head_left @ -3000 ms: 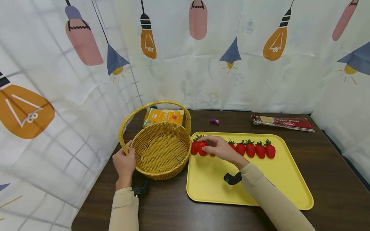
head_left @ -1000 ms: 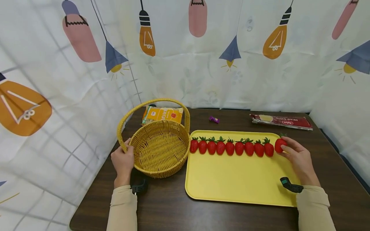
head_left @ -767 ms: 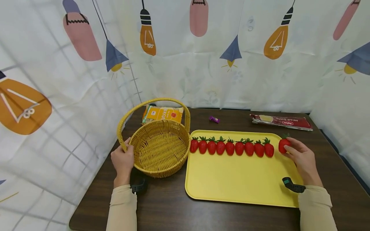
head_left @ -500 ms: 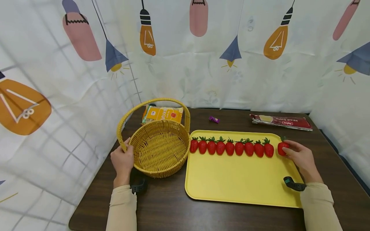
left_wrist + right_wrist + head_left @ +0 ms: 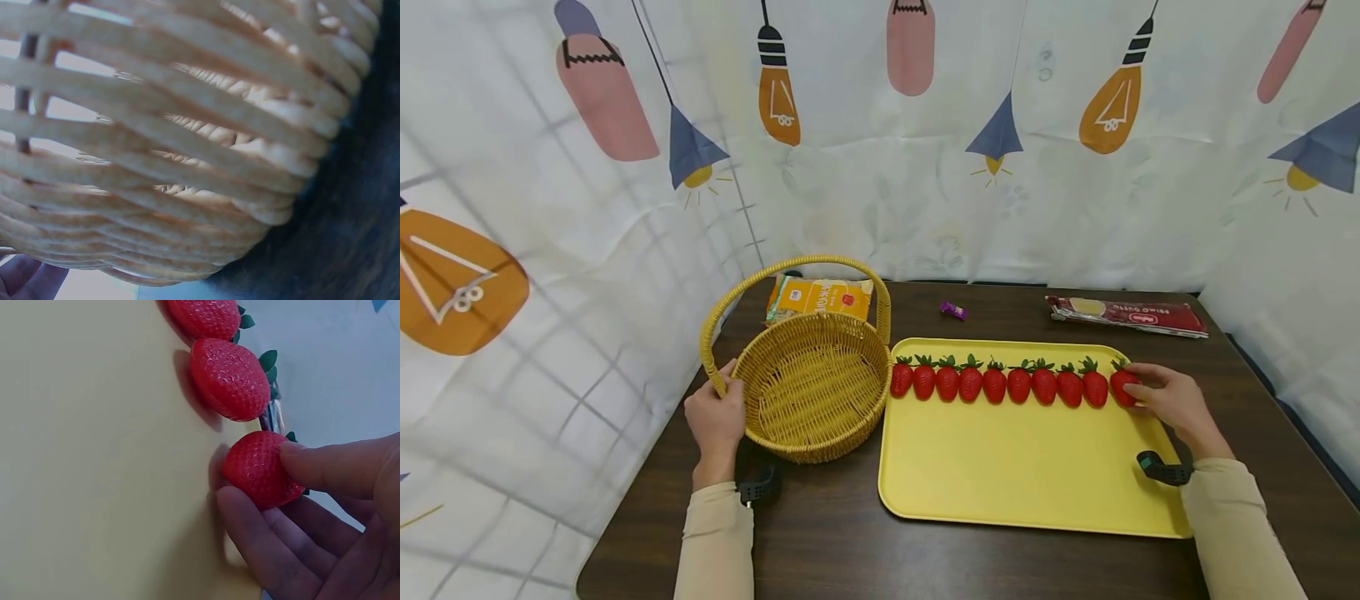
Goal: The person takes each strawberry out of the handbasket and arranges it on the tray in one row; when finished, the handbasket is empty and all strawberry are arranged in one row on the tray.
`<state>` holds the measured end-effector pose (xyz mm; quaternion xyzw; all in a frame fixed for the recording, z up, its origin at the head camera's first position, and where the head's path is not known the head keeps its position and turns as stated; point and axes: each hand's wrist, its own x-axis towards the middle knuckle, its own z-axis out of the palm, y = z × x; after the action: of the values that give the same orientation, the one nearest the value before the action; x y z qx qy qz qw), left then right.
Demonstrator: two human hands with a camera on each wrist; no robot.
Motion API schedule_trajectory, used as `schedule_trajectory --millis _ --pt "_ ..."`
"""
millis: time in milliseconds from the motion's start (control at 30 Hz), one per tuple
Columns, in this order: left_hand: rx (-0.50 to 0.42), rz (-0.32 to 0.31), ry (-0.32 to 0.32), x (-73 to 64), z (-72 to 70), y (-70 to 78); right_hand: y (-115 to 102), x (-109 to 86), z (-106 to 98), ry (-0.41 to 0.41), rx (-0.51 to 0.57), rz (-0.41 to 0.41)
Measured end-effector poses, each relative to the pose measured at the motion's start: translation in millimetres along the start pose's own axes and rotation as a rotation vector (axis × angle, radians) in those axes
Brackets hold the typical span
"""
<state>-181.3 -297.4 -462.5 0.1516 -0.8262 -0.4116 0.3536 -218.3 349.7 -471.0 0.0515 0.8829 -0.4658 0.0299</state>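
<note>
My left hand grips the handle of a yellow wicker basket at its left side. Nothing lies inside the basket, whose woven wall fills the left wrist view. At the right end of a row of strawberries, my right hand holds one strawberry between thumb and fingers. That strawberry is low over the yellow tray, leaf end pointing to the back. In the right wrist view a small gap separates it from its neighbour strawberry.
Behind the basket lies an orange packet. A small purple-wrapped candy and a long dark red packet lie along the back of the dark wooden table. A printed curtain hangs behind.
My right hand has moved from the row's left end to its right end, where it lowered a strawberry onto the tray and shifted it left, closer to the row. The left hand stays on the handle.
</note>
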Motion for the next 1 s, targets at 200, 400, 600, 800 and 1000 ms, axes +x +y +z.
schedule_trajectory --millis 200,400,600,800,1000 --pt "-0.021 0.000 -0.008 0.2 -0.2 0.5 -6 -0.5 1 -0.015 -0.076 0.029" --pt "-0.028 -0.002 -0.010 -0.8 -0.1 -0.2 -10 -1.7 1 -0.067 -0.120 0.036" --pt "-0.001 -0.017 0.002 -2.4 -0.2 -1.6 -13 -3.1 1 -0.097 -0.151 0.008" --pt "-0.003 -0.016 0.011 -2.3 1.0 -1.8 -13 -7.8 -1 -0.084 -0.180 0.023" --pt "-0.008 0.011 0.015 1.7 2.1 -1.8 -11 -13.2 -9 -0.030 -0.171 0.000"
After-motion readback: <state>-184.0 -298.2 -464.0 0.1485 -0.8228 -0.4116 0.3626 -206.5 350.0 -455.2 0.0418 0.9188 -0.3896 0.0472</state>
